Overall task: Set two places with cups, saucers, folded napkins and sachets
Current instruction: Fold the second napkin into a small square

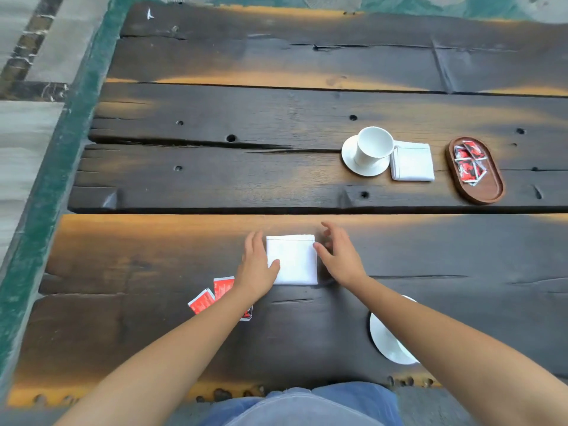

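1. Near left, red sachets lie loose on the table.
2. Left hand, fingers together, flattens the near napkin; right hand, fingers spread, touches its edge.
3. Near right, an empty saucer likely still needs a cup.
4. The far right place looks set.

You are looking down on a table of heavy dark planks, worn to bare orange-tan wood in streaks along the plank edges. Cracks run with the grain, and small round holes dot the boards. A green painted border runs along the table's left side. Beyond it lies a pale grey stone floor crossed by a dark marbled strip. The light is soft and even.
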Demonstrator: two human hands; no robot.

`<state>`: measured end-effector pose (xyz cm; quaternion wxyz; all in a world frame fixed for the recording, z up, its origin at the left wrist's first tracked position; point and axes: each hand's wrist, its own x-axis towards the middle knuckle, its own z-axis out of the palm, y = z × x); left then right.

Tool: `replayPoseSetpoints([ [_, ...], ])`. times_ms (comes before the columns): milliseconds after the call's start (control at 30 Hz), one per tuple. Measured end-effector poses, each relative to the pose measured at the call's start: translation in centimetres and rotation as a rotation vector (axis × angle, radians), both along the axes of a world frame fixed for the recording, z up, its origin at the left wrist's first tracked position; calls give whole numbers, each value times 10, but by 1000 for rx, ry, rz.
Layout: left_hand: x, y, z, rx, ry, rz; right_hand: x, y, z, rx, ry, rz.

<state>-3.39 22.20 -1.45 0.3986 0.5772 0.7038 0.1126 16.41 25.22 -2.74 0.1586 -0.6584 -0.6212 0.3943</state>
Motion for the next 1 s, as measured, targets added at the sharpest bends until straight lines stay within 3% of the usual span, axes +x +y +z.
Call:
replayPoseSetpoints([
  [100, 4, -7, 1, -128, -122, 159, 3, -3, 3, -168, 66, -90],
  [333, 20, -12, 6, -269, -212, 358, 2, -2, 13, -287, 19, 210],
  [733, 38, -66, -10, -181, -55, 265, 42, -12, 16, -216, -433, 529],
  [1000, 38, -82, -13, -185, -43, 168, 49, -21, 21, -213, -547, 670],
])
